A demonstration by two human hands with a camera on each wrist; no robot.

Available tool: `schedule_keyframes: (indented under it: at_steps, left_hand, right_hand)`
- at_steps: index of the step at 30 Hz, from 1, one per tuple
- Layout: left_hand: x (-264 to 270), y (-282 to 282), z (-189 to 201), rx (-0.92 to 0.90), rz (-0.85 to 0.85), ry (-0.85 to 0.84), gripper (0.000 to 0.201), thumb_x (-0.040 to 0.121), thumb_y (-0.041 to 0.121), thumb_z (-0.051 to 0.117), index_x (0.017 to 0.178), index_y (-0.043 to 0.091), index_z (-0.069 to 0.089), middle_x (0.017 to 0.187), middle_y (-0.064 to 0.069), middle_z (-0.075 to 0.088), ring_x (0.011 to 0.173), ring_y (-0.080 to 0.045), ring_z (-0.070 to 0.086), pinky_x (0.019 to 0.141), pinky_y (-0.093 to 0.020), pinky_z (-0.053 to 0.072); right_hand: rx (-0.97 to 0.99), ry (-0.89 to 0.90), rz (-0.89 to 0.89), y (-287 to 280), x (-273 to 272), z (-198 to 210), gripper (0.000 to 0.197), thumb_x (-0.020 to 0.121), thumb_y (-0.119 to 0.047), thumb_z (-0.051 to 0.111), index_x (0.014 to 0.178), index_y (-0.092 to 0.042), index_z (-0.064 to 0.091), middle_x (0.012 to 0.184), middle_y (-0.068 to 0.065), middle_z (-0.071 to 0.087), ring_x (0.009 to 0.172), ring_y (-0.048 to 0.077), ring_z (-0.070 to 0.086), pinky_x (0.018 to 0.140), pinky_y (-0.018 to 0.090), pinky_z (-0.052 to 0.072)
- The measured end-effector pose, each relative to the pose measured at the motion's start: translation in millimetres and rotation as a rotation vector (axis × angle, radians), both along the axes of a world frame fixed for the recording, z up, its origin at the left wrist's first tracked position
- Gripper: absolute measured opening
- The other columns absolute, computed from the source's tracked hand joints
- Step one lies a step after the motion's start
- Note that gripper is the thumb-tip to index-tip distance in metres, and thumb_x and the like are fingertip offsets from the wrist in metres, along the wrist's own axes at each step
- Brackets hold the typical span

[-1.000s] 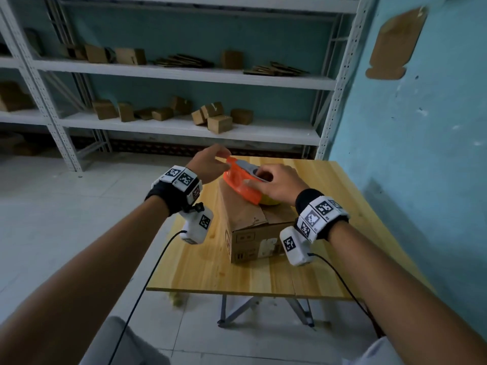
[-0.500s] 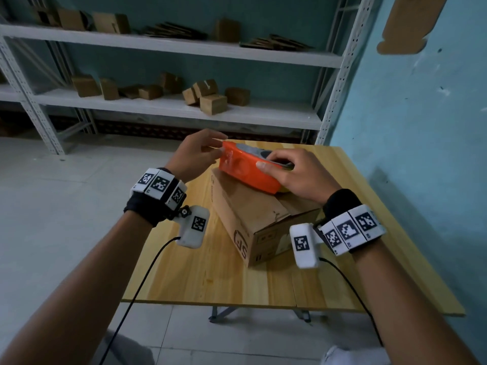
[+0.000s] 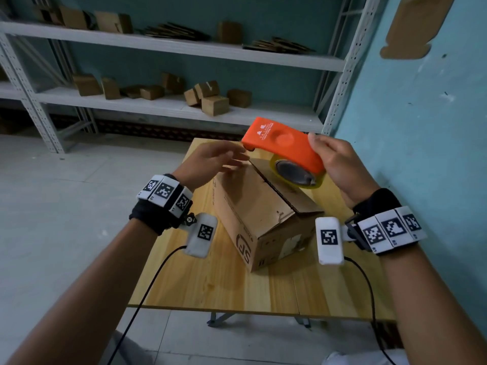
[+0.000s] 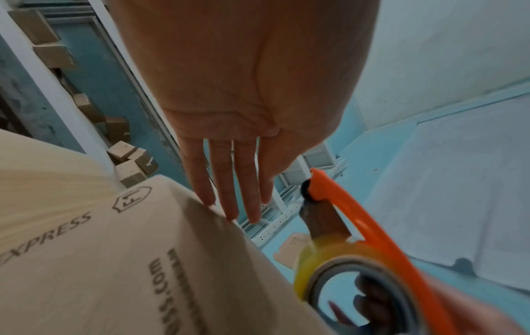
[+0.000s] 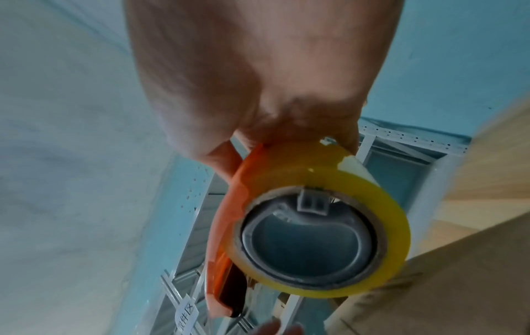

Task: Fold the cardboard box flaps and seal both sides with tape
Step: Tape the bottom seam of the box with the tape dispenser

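Observation:
A brown cardboard box (image 3: pixel 258 214) lies on the wooden table (image 3: pixel 210 285), its top flaps folded down with a seam between them. My right hand (image 3: pixel 334 164) grips an orange tape dispenser (image 3: pixel 282 143) holding a yellow tape roll (image 3: pixel 297 175), lifted just above the box's far end. The wrist view shows the roll (image 5: pixel 329 226) and orange dispenser (image 5: pixel 226 226) close up. My left hand (image 3: pixel 213 162) is open, fingers straight, fingertips (image 4: pixel 229 208) touching the box's (image 4: pixel 114 260) far top edge, next to the dispenser (image 4: pixel 358 215).
Grey metal shelving (image 3: pixel 168 109) with several small cardboard boxes stands behind the table. A blue wall (image 3: pixel 427 127) runs close along the table's right side. Cables from both wrist cameras hang over the table's front edge.
My right hand has lifted the dispenser off the box top and tilted it up. My left hand let go of the dispenser's front end and now lies flat at the box's far edge.

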State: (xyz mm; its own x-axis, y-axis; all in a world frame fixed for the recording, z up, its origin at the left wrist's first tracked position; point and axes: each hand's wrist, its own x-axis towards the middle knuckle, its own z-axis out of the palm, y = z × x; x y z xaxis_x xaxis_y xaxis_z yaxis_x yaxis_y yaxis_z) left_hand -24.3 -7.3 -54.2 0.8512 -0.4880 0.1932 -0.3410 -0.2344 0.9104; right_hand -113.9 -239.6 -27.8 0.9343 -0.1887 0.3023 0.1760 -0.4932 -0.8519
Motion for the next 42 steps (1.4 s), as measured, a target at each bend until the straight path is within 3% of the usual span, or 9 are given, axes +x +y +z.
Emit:
schedule_keyframes:
  at_steps: [3,8,11,17,21,27,34,38,42]
  left_hand:
    - [2.3,-0.8,-7.6,0.306,-0.003,-0.176,0.030,0.096,0.016,0.051,0.122,0.026,0.061,0.126,0.010,0.058,0.115,-0.004,0.049,0.099,-0.028,0.038]
    - [-1.7,-8.1,-13.0,0.495,-0.101,-0.257,0.039,0.093,0.030,0.059,0.131,0.030,0.055,0.146,0.008,0.041,0.132,-0.014,0.038,0.108,-0.034,0.032]
    - [-0.8,-6.5,-15.2,0.528,-0.091,-0.339,0.036,0.089,0.036,0.063,0.125,0.033,0.061,0.135,0.004,0.045,0.122,-0.014,0.045,0.104,-0.034,0.039]
    - [-10.1,-8.1,-7.8,0.619,-0.055,-0.357,0.030,0.084,0.046,0.065,0.114,0.044,0.064,0.108,0.003,0.047,0.092,-0.012,0.052,0.087,-0.036,0.048]
    - [-15.0,-5.3,-3.8,0.544,-0.083,-0.328,0.026,0.085,0.038,0.068,0.110,0.037,0.069,0.103,0.004,0.053,0.092,-0.012,0.053,0.083,-0.031,0.048]
    - [-7.5,-3.7,-9.5,0.414,-0.034,-0.191,0.031,0.081,0.032,0.074,0.109,0.025,0.065,0.101,0.009,0.062,0.091,-0.011,0.061,0.074,-0.023,0.050]
    - [4.1,-2.8,-18.4,0.131,-0.038,0.058,0.024,0.102,0.013,0.039,0.104,0.017,0.063,0.093,-0.001,0.069,0.080,-0.013,0.065,0.061,-0.021,0.050]
    - [-2.9,-5.5,-12.3,-0.046,0.011,0.290,0.033,0.105,0.029,0.032,0.102,0.014,0.060,0.095,-0.011,0.074,0.077,-0.018,0.065,0.061,-0.026,0.048]
    - [-3.7,-8.0,-11.6,-0.046,0.027,0.327,0.045,0.104,0.039,0.027,0.101,0.011,0.063,0.092,-0.008,0.075,0.071,-0.016,0.060,0.057,-0.026,0.039]
  right_hand:
    - [0.154,0.014,-0.028,-1.1,-4.9,5.3,0.050,0.101,-0.044,0.044,0.103,0.002,0.064,0.099,0.029,0.065,0.092,0.039,0.064,0.090,0.048,0.052]
    - [0.305,0.013,-0.098,-10.9,-9.2,10.2,0.044,0.098,-0.040,0.052,0.101,0.000,0.069,0.083,0.012,0.067,0.077,0.021,0.063,0.083,0.035,0.051]
    - [0.339,0.033,-0.094,-13.3,-10.9,12.0,0.044,0.095,-0.041,0.056,0.107,-0.001,0.069,0.086,0.012,0.067,0.078,0.022,0.063,0.081,0.034,0.051]
    - [0.307,0.066,-0.103,-15.0,-11.1,12.5,0.035,0.085,-0.045,0.068,0.085,-0.010,0.071,0.071,0.006,0.068,0.060,0.015,0.064,0.062,0.024,0.050]
    - [0.283,0.101,-0.104,-15.1,-6.3,8.2,0.046,0.084,-0.047,0.069,0.098,-0.004,0.071,0.075,0.011,0.066,0.062,0.018,0.063,0.065,0.026,0.050]
    - [0.284,0.124,-0.088,-13.5,0.8,4.8,0.040,0.084,-0.048,0.068,0.092,-0.009,0.072,0.072,0.008,0.067,0.064,0.017,0.064,0.067,0.027,0.050]
    - [0.291,0.112,-0.049,1.9,10.1,4.5,0.032,0.087,-0.045,0.065,0.078,-0.015,0.070,0.066,0.003,0.066,0.059,0.014,0.062,0.061,0.021,0.049]
    - [0.236,0.104,-0.065,4.5,14.3,0.8,0.038,0.088,-0.047,0.064,0.079,-0.010,0.068,0.070,0.010,0.063,0.063,0.018,0.062,0.071,0.027,0.049]
    - [0.182,0.092,-0.058,7.0,15.7,-0.7,0.042,0.090,-0.048,0.061,0.089,-0.007,0.068,0.075,0.015,0.060,0.067,0.023,0.059,0.074,0.029,0.048]
